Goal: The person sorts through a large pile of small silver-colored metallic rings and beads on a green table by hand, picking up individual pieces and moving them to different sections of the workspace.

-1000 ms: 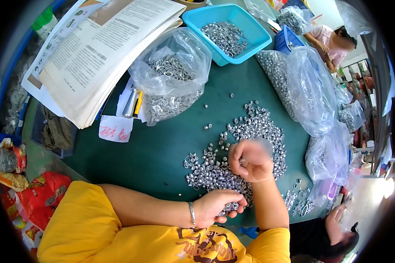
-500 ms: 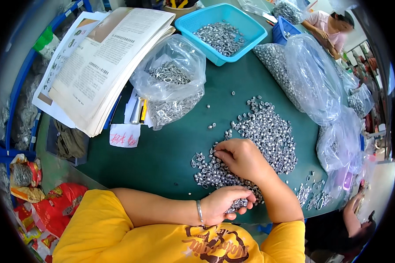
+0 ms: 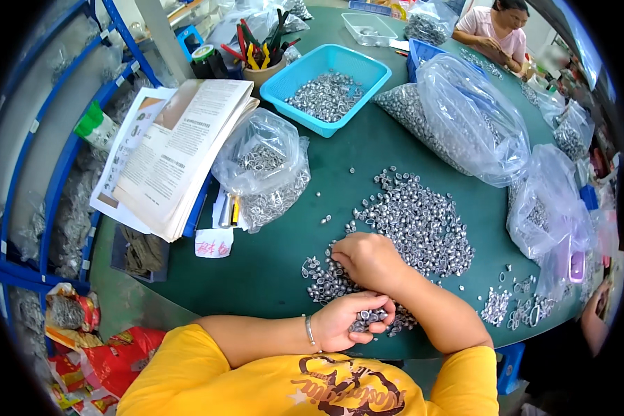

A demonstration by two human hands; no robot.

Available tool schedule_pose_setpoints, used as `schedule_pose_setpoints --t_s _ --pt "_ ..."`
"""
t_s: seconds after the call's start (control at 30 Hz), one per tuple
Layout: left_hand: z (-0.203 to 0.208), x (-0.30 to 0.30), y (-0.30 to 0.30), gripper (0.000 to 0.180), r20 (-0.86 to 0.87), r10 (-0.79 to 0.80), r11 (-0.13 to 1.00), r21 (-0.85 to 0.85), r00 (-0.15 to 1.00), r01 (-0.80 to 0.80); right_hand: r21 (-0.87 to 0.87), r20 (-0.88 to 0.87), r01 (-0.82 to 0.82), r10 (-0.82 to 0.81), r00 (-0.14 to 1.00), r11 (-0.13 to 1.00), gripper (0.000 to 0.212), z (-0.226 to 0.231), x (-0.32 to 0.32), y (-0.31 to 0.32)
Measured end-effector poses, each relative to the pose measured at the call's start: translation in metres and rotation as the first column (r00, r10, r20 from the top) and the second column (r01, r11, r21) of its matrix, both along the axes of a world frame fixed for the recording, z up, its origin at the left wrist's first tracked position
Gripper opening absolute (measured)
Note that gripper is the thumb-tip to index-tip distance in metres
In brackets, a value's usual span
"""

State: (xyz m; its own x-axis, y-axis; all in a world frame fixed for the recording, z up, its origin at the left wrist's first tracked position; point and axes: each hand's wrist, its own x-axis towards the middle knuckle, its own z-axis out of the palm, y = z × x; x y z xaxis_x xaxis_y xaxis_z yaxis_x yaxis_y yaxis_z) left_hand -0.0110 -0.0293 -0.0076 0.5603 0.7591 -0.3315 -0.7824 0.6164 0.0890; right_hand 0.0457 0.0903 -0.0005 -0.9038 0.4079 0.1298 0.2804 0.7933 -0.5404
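A large heap of small silver-grey, rounded metal pieces [image 3: 423, 222] lies on the green tabletop before me. My left hand [image 3: 347, 322], with a bangle at its wrist, is cupped at the heap's near edge and holds a clutch of these metal pieces [image 3: 367, 317] in its curled fingers. Just beyond it, my right hand [image 3: 373, 262] reaches over the heap, palm down. Its thumb and fingers are pinched together at the heap's left part; whatever is between the fingertips is hidden.
Beyond the heap stands a turquoise basket [image 3: 326, 125] with metal pieces. At left are a bag of rings [image 3: 277, 197] and a newspaper stack [image 3: 180, 156]. Filled clear bags [image 3: 471, 125] line the right. A person [image 3: 492, 35] sits at the far right.
The view has tilted up, showing more of the far table and the cup of pliers. More of the pieces in my left hand show. My right hand stays pinched over the heap.
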Motion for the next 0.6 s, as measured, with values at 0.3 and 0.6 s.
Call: schedule_pose_setpoints --t_s 0.3,0.6 --pt "0.02 -0.025 -0.013 0.018 0.025 0.258 0.96 -0.122 0.966 -0.253 -0.929 -0.268 -0.211 -0.162 0.95 0.303 0.01 0.016 0.053 0.015" --pt "0.04 -0.016 0.02 0.017 -0.031 0.485 0.872 -0.069 0.874 -0.486 -0.725 -0.372 -0.605 -0.552 0.746 -0.329 0.014 0.002 0.077 -0.009"
